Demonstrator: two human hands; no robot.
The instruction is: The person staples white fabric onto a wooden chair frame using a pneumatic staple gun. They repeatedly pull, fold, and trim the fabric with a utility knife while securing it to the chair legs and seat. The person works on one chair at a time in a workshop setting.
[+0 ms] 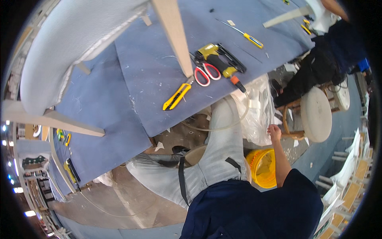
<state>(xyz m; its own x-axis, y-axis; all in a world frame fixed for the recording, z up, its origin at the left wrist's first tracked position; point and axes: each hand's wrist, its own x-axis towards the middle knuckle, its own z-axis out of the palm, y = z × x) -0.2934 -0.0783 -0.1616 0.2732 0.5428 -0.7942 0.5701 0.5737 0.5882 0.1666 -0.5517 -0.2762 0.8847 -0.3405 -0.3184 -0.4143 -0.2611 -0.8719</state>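
The right hand (274,132) is at the person's right side, low beside the table, its fingers curled in and close together at the edge of the clear plastic sheeting (256,119); at this size and near the curved rim, whether it grips the film or merely lies against it cannot be told. The left hand is out of view, so its state cannot be reported. The sheeting hangs between the seated person's leg and a round-topped stool (316,114), above and beside a yellow bucket (254,175). On the blue-covered table (133,91) rests a chair (63,44), tilted over, with pale wooden legs. Its pale ribbed fabric covers the broad surface in view and reaches a seam-like edge; that portion is judged largely covered. The far side is hidden, so its finish cannot be certified, and any work left there is not shown. The air gun (219,57), with hose attached, lies on the table near the red-handled scissors (206,73), the yellow cutter (177,96) and a screwdriver (253,40). No visible hand is on these tools, and none is being applied to the chair.
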